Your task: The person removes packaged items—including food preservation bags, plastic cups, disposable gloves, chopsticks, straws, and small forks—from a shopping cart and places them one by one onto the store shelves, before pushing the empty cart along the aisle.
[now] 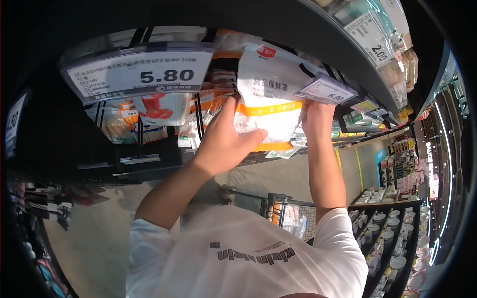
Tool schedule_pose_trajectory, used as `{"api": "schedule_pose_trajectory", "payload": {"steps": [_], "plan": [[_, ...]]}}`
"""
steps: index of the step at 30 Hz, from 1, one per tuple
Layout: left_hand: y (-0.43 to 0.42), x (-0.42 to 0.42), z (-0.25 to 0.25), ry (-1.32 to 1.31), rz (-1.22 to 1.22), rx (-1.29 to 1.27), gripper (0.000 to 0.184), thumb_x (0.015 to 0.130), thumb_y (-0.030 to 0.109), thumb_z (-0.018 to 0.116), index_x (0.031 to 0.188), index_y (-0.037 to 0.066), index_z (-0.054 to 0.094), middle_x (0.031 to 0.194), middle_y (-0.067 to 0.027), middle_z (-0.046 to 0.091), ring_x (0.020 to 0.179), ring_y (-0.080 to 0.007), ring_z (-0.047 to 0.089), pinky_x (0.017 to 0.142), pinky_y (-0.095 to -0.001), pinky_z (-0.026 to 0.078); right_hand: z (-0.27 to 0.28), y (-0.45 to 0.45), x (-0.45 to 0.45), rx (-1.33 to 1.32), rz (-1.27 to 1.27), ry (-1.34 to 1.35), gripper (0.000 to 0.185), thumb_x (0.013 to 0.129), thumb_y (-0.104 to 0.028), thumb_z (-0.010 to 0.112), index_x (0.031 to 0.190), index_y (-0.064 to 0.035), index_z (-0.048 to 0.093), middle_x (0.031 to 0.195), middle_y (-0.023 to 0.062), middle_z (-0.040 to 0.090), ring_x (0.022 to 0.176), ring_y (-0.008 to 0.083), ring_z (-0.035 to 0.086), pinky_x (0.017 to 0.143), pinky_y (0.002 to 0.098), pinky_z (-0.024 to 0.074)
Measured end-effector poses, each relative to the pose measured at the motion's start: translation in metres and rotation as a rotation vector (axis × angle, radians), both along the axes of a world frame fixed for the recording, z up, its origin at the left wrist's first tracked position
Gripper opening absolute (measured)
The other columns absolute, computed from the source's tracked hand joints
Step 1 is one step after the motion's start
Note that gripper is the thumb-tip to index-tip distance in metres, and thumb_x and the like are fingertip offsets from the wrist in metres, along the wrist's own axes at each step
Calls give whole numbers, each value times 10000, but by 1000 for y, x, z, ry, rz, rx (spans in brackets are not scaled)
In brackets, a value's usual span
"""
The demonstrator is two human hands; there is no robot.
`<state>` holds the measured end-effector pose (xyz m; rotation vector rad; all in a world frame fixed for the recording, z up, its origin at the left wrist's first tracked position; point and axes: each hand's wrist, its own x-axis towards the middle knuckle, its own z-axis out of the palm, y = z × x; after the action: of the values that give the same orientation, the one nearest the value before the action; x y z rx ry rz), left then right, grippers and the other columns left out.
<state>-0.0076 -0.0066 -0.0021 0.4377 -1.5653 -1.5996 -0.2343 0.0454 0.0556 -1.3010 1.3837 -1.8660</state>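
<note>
Seemingly to steady it from both sides, the left hand (229, 136) pinches the orange-banded white food-storage packet (273, 97) with its thumb across the front, while the right hand (318, 118), beneath a price tag (328, 90), meets the opposite edge, its grip too hidden to tell.

5.80, 2.00, perhaps 6.00 on price tags (117, 74)

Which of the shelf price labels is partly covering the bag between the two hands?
The tilted label whose price begins with 6, by the right hand. It overlaps the bag; the 5.80 label and the 2.00 label do not.
</note>
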Motion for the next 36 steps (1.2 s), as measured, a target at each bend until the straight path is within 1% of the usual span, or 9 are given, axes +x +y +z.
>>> {"api": "schedule_pose_trajectory", "payload": {"steps": [5, 7, 11, 14, 15, 18, 24, 31, 36], "plan": [[-25, -8, 14, -57, 65, 49, 607, 844, 147, 723, 1323, -30, 396, 1194, -184, 591, 1102, -259, 599, 961, -346, 475, 9, -59, 23, -34, -347, -114, 237, 888, -206, 705, 1033, -44, 608, 959, 71, 625, 861, 139, 600, 739, 272, 495], [-42, -22, 28, -167, 228, -38, 627, 849, 182, 720, 1334, -37, 387, 1163, -203, 600, 1084, -311, 601, 964, -354, 474, -34, -102, -50, -114, -365, 749, 318, 875, -237, 727, 1074, -19, 609, 1016, 103, 636, 965, 158, 596, 777, 292, 494], [-100, -51, 11, -352, 528, -360, 710, 865, 292, 704, 1376, -49, 347, 1186, -251, 566, 1081, -434, 572, 979, -377, 465, -45, -117, -40, 201, -198, 567, 307, 889, -237, 708, 1063, 1, 621, 1057, 133, 646, 1004, 198, 605, 819, 324, 484], [-80, -41, -12, -443, 838, -834, 819, 785, 175, 744, 1402, -101, 281, 1361, -324, 400, 1226, -432, 468, 1015, -453, 427, -38, -70, -12, -40, -397, 1046, 290, 888, -238, 664, 1094, -33, 647, 1126, 155, 638, 1036, 286, 594, 891, 396, 456], [-52, -27, 10, -255, 529, -498, 835, 794, 152, 725, 1428, -109, 249, 1399, -325, 345, 1264, -440, 423, 1038, -449, 404, -44, -37, -6, 68, -465, 1153, 322, 887, -281, 633, 1133, -76, 660, 1172, 156, 625, 1074, 345, 570, 927, 448, 442], [24, -15, 3, -242, 394, -549, 711, 810, 16, 665, 1415, -83, 305, 1362, -239, 410, 1262, -336, 442, 1106, -439, 310, -80, 72, 12, -6, -419, 721, 232, 788, -23, 708, 1005, 30, 646, 1003, 170, 662, 947, 323, 640, 868, 373, 482], [89, -48, -68, -229, -477, -41, 492, 897, 7, 620, 1343, -51, 420, 1242, -207, 577, 1118, -238, 590, 990, -356, 451, -204, 319, 82, 660, -910, 342, 83, 813, -32, 676, 889, -12, 651, 905, 138, 662, 863, 295, 653, 776, 360, 516], [179, -132, -147, -359, -1062, -113, 275, 947, 28, 581, 1211, -37, 540, 1136, -142, 629, 1017, -176, 626, 901, -280, 491, -236, 429, 224, 1306, -1213, 36, 263, 910, -282, 589, 875, -35, 672, 868, 151, 642, 809, 341, 635, 689, 415, 516], [234, -178, -193, -249, -1206, -559, 172, 887, 45, 634, 1050, -10, 636, 983, -128, 676, 910, -203, 670, 806, -313, 519, -253, 451, 233, 1238, -1234, 137, 280, 919, -297, 578, 870, -40, 680, 834, 126, 646, 728, 356, 634, 646, 429, 520]]}}
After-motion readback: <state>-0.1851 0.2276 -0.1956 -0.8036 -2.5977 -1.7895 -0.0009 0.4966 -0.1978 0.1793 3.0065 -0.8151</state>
